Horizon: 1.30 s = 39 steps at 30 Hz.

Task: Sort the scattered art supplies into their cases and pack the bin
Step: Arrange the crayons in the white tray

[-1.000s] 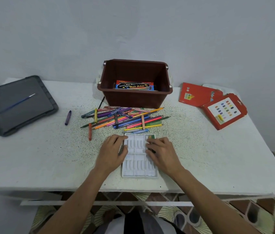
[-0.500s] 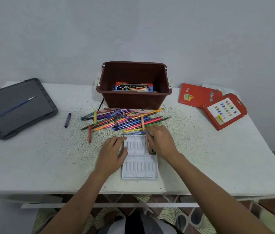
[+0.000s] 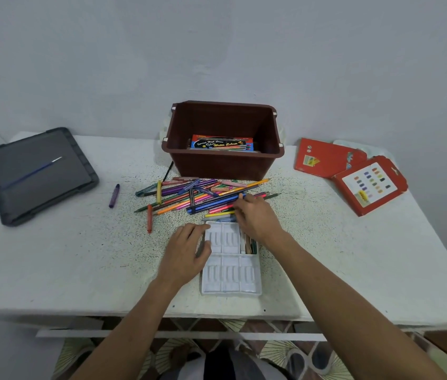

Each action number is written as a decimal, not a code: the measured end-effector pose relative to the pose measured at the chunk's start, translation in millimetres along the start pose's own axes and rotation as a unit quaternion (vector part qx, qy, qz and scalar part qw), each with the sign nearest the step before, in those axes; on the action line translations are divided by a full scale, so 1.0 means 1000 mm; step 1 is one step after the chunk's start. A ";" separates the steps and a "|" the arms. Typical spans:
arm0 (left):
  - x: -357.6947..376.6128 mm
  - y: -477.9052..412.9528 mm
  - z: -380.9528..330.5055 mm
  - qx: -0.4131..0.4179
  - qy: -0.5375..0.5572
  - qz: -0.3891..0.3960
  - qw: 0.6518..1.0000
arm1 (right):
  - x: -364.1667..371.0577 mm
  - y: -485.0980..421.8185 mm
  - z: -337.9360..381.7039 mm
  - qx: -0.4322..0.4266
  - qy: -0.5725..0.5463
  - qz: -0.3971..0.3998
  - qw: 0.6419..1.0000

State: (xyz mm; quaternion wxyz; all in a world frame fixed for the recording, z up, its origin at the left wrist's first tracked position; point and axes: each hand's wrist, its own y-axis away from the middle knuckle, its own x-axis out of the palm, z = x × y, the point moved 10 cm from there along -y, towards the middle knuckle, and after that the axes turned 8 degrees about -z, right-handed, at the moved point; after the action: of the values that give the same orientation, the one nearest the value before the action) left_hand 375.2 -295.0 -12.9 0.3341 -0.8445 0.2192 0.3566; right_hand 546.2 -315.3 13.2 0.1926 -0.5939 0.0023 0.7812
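Table (image 3: 52, 256): white, pens (image 3: 189, 196) piled far.
Left hand (image 3: 186, 250): rests loose on tray (image 3: 230, 275).
Right hand (image 3: 255, 215): in pile, grip unclear.
Risk: a bump rolls pens away.

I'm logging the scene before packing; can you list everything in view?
table: one, white, under everything
bin: one, brown, back centre
watercolour box: one, blue-red, inside bin
pencils and crayons: many, mixed colours, piled before bin
purple crayon: one, left of pile
tray: one, white, near edge, sticks in one compartment
lid: one, grey, far left
brush: one, blue, on lid
cases: two, red, far right
left hand: rests on tray
right hand: fingertips at pile
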 end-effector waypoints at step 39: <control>0.001 0.000 0.000 -0.001 0.000 -0.002 1.000 | -0.003 0.037 0.021 0.061 -0.183 0.122 0.974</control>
State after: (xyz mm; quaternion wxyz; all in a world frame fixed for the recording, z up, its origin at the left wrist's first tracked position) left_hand 375.7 -294.9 -13.4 0.3336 -0.8453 0.2172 0.3563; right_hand 516.4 -345.3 13.9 0.1283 -0.4235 0.0872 0.8925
